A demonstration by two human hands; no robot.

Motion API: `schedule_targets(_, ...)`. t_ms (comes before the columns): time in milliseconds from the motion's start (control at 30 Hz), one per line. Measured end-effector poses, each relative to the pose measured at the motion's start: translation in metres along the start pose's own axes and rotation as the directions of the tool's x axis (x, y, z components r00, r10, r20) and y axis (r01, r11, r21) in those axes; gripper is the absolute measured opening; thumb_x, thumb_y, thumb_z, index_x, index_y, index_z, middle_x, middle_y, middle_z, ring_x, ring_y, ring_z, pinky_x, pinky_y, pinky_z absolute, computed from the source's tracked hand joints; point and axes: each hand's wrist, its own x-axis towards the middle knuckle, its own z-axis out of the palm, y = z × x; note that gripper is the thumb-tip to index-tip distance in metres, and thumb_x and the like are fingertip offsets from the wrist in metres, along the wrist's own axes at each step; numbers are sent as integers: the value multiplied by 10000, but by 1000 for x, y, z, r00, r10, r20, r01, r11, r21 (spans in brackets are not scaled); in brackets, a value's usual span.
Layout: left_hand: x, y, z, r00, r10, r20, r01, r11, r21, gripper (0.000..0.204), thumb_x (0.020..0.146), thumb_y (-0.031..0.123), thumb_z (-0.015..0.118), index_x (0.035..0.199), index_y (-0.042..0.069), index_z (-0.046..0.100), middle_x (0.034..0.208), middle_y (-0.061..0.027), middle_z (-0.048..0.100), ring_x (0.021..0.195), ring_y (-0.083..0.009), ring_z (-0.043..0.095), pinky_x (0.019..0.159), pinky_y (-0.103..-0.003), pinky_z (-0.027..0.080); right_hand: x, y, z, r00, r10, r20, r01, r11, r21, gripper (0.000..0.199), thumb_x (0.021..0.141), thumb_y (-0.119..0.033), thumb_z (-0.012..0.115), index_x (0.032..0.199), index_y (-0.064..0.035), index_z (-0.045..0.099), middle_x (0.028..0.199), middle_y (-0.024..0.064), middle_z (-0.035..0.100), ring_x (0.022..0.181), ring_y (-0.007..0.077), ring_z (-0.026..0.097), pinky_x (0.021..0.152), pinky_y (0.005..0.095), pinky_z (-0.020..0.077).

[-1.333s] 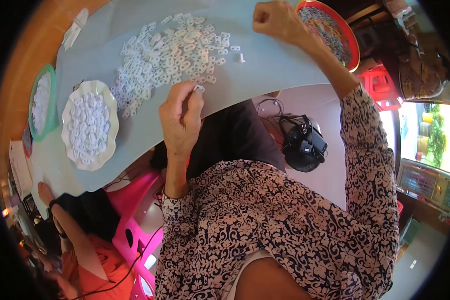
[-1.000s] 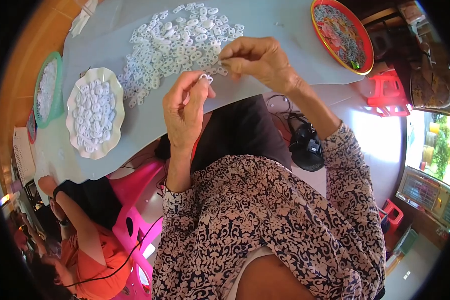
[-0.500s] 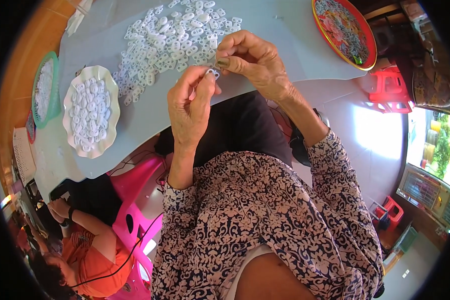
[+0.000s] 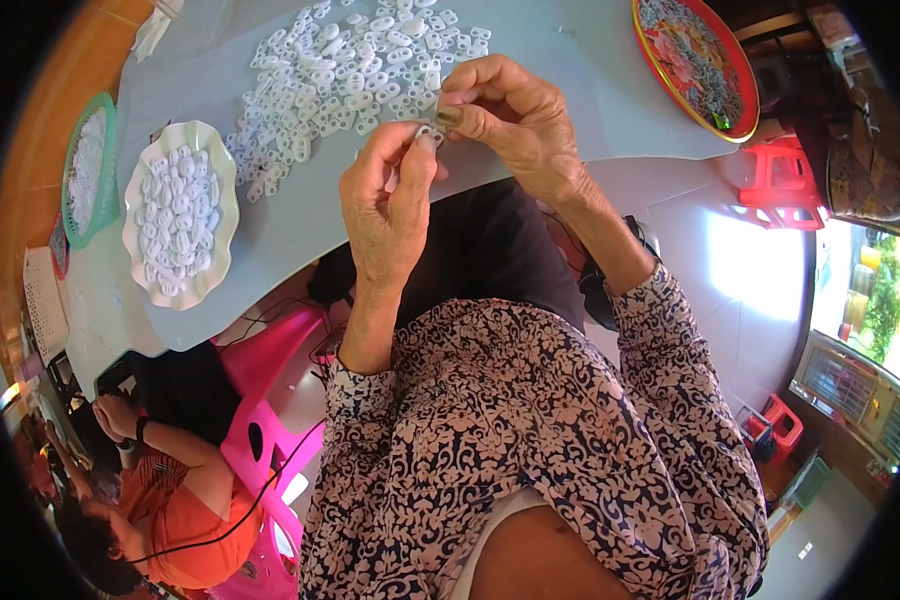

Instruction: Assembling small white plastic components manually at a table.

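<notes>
Between the thumb and fingers of my left hand (image 4: 386, 205) is a small white plastic piece with holes (image 4: 429, 131). My right hand (image 4: 525, 125) is closed in a pinch close beside that piece, thumb against fingertips; what it grips is too small to make out. Both hands are raised over the near edge of the grey table (image 4: 195, 70). Just beyond them lies a wide loose heap of similar white two-holed pieces (image 4: 345, 85). Left of my left hand stands a cream bowl with a wavy rim (image 4: 228, 235), filled with more white pieces.
A red-rimmed round tray (image 4: 750, 122) holding many small metal parts sits at the table's right end. A green basket (image 4: 107, 195) of white bits stands at the far left. At lower left a person in orange (image 4: 205, 530) sits near a pink chair (image 4: 260, 405). Red stools (image 4: 775, 175) stand at right.
My right hand's fingertips remain at the white piece, which has tilted slightly in my left fingers. Both hands have shifted a little to the right in the picture.
</notes>
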Motion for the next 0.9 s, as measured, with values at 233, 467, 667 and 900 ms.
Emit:
schedule_targets(233, -4, -12, 0, 1000, 10, -6, -10, 1000, 29, 119, 903, 118, 563, 877, 4, 583, 662, 8, 555, 564, -27, 453, 486, -183, 347, -5, 9, -1, 999, -47, 22, 48, 998, -38, 166, 844, -7, 650, 1004, -16, 603, 885, 18, 629, 827, 82, 614, 766, 226, 520)
schedule_targets(467, -3, -16, -4, 998, 56, 13, -56, 998, 1, 140, 903, 138, 570, 871, 3, 587, 629, 7, 552, 540, -17, 424, 472, -180, 330, -5, 1, -3, 998, -8, 70, 17, 992, -127, 102, 856, -64, 653, 933, 3, 648, 844, 29, 645, 810, 78, 609, 746, 220, 519)
schedule_targets(667, -1, -17, -9, 995, 80, 54, -78, 996, -41, 163, 911, 151, 569, 879, -8, 585, 628, 4, 555, 522, -14, 406, 456, -172, 317, -2, -4, -1, 994, -37, 100, 65, 953, -297, 105, 871, -98, 643, 877, 7, 635, 777, 6, 613, 656, 57, 503, 590, 197, 432)
schedule_targets(900, -1, -15, -8, 985, 151, 77, -154, 988, 25, 192, 918, 176, 565, 902, -14, 583, 627, 2, 545, 548, -18, 431, 487, -177, 353, -4, -14, 5, 993, -41, 113, 86, 900, -427, 143, 874, -124, 648, 868, 16, 622, 786, 33, 657, 754, 86, 601, 683, 225, 499)
